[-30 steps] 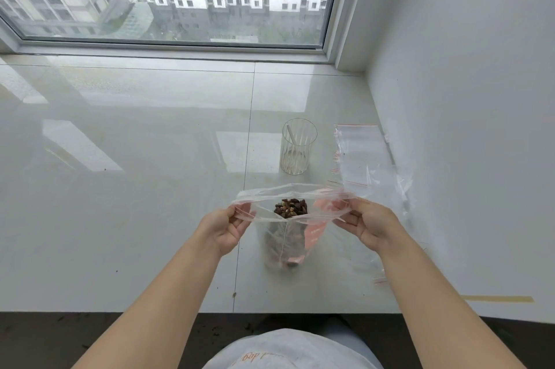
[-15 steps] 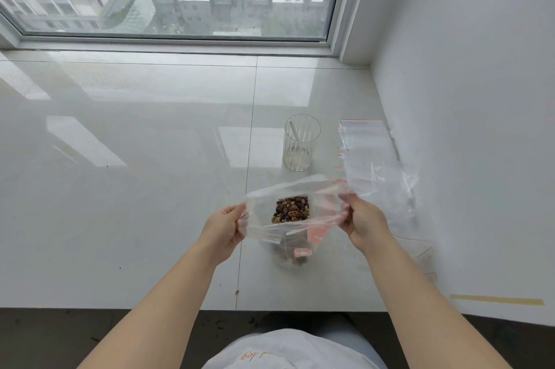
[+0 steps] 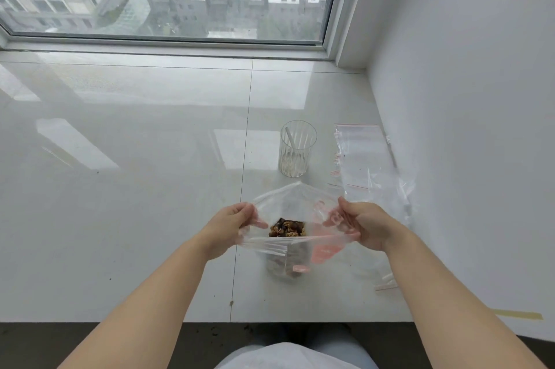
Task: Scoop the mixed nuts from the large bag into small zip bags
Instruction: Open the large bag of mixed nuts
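Clear large bag [image 3: 295,212] held mouth-wide between left hand [image 3: 232,223] and right hand [image 3: 365,223], each grip pinching its rim; mixed nuts [image 3: 286,229] low between them.

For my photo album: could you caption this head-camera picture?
Two bare hands, left and right, hold open a clear plastic zip bag of brown mixed nuts.

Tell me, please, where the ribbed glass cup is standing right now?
In the head view the glass cup stands on the white sill right of centre, just beyond the large bag and left of the small zip bags.
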